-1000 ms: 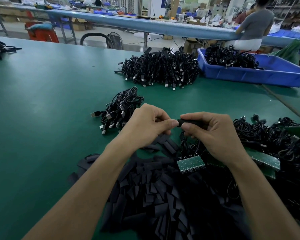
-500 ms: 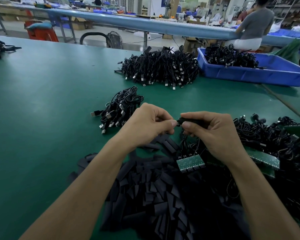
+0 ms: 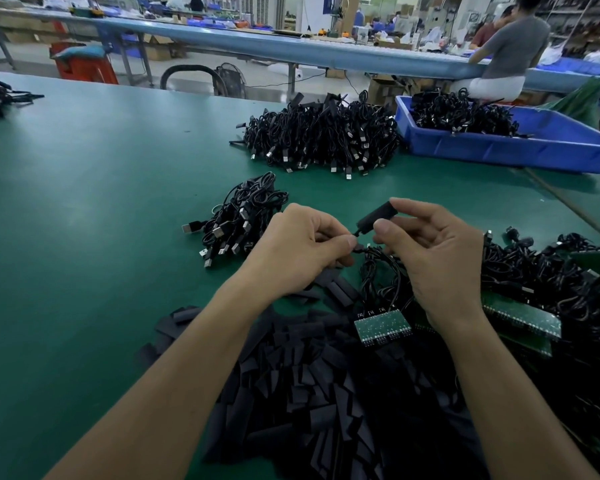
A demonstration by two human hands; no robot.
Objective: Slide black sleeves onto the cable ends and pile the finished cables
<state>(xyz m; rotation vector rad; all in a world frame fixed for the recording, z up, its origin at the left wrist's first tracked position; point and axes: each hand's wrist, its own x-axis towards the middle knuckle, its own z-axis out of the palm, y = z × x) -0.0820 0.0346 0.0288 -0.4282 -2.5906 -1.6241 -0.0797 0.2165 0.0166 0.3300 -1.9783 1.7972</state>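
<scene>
- Black sleeve (image 3: 377,216), head view: pinched between thumb and forefinger of the right hand (image 3: 437,258), tilted just above the left fingertips.
- Left hand (image 3: 302,247) pinches the cable (image 3: 378,254) at the sleeve's lower mouth.
- Risk: a loose pinch could let the sleeve slide off.

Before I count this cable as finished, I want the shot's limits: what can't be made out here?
Head view only.
Cable end inside the black tubular sleeve: hidden by the sleeve's wall and the right hand that pinches it.
Where the left hand pinches the thin black cable: covered by its curled fingers.
Print on the small green circuit board: too small.
The black cable heap at right: cut off by the frame edge.
</scene>
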